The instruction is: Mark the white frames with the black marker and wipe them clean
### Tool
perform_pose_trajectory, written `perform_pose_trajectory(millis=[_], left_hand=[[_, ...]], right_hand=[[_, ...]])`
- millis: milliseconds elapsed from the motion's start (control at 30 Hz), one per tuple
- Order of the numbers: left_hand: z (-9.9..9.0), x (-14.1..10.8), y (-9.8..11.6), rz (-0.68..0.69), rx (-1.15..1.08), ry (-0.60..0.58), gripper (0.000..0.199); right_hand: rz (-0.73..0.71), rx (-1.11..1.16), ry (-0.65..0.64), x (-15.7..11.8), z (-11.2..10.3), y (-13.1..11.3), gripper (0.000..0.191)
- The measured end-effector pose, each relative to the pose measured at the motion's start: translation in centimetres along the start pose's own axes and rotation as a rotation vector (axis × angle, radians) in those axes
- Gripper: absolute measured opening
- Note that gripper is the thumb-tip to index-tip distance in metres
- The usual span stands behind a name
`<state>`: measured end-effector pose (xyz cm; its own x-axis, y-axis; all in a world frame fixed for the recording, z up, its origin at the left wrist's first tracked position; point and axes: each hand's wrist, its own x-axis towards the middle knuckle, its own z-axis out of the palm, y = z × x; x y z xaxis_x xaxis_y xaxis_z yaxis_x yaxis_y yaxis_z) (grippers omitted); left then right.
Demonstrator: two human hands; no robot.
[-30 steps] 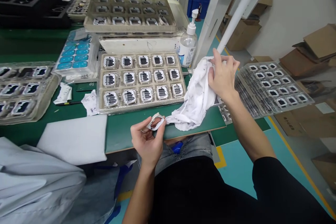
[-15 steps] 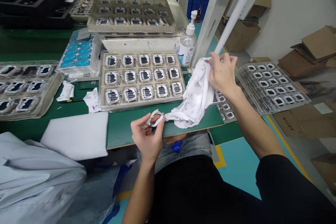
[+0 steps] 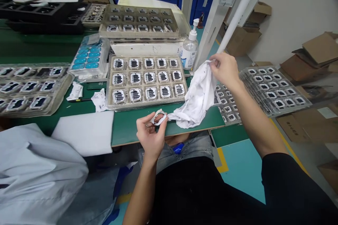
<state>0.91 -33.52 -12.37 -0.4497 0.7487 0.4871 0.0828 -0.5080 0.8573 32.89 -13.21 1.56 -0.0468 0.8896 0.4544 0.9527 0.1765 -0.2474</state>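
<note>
Between the thumb and fingers of my left hand (image 3: pixel 151 135) is a small white frame (image 3: pixel 159 112) with an opening through its middle. A narrow twisted end of a white cloth (image 3: pixel 196 98) reaches that frame near my thumb; whether it passes through the opening I cannot tell. My right hand (image 3: pixel 225 68) pinches the cloth's upper edge and holds it raised, so it hangs in folds with dark smudges. Beyond my hands lies a clear tray (image 3: pixel 124 106) with several similar white-rimmed dark parts in its pockets.
A pump bottle (image 3: pixel 189 51) stands beside a white post. Another filled tray (image 3: pixel 137 35) sits at the back, one more (image 3: pixel 52 107) at left. Stacked trays (image 3: pixel 276 86) are on the right. A white foam sheet (image 3: pixel 84 133) overhangs the table edge by a co-worker's sleeve (image 3: pixel 39 168).
The view has shifted slightly, so the trays sit a little further right and lower. Both hands keep their holds on the frame and the cloth; the right hand has turned slightly.
</note>
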Motion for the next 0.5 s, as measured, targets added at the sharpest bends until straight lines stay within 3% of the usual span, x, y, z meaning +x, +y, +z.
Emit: perform_pose_trajectory(millis=[100,267,367,500], left_hand=[[0.0,0.0,0.0,-0.003,0.022,0.003,0.045],[-0.2,-0.2,0.0,0.005,0.037,0.01,0.044],[-0.4,-0.3,0.0,0.002,0.072,0.01,0.046],[-0.4,-0.1,0.1,0.035,0.049,-0.011,0.046]], right_hand=[[0.064,0.088,0.155,-0.9,0.6,-0.1,0.021],[-0.04,0.38,0.634,-5.0,1.9,0.2,0.035],[-0.089,0.36,0.874,-7.6,2.5,0.7,0.04],[-0.147,0.328,1.07,-10.3,3.0,1.5,0.031]])
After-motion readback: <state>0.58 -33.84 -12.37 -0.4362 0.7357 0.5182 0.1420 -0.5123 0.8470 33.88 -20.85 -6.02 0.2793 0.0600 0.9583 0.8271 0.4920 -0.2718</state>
